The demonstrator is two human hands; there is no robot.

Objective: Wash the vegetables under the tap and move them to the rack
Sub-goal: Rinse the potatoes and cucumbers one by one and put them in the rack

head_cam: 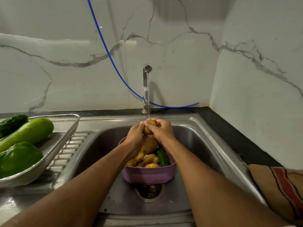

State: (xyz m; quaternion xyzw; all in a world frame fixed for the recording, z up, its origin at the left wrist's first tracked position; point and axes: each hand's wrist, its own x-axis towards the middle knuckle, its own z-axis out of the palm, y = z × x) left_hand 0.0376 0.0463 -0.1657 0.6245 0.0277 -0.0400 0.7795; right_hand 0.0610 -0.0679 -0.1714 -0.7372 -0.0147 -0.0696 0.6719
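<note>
From the head camera, both hands meet over the stainless steel sink basin (193, 138), directly beneath the thin stream falling from the tall chrome tap (146, 89). The left hand (136, 136) and the right hand (161, 131) are each curled around one small yellow-brown potato (149, 127), fingers wrapped from opposite sides so the water lands on its top. Holding it from two sides probably lets the palms rub the skin while turning it under the flow.

Just below the hands sits a round purple woven-pattern plastic basket (148, 175), set in the basin over the drain (148, 192); that position lets run-off pass straight through. It holds several more unwashed-looking potatoes (150, 158) and a dark green cucumber-like vegetable (162, 157), though what lies under the wrists is hidden.

To the left, on the ribbed draining board, rests the metal mesh rack (65, 135). In it lie a pale green long gourd (27, 133), a glossy green bell pepper (19, 158) and a dark bumpy green cucumber (12, 123), so it appears part of the batch is done. The rack sits near the basin, a short carry from the tap.

A blue hose (105, 46) hangs along the marble wall, and a striped brown cloth (282, 190) lies on the right counter.
</note>
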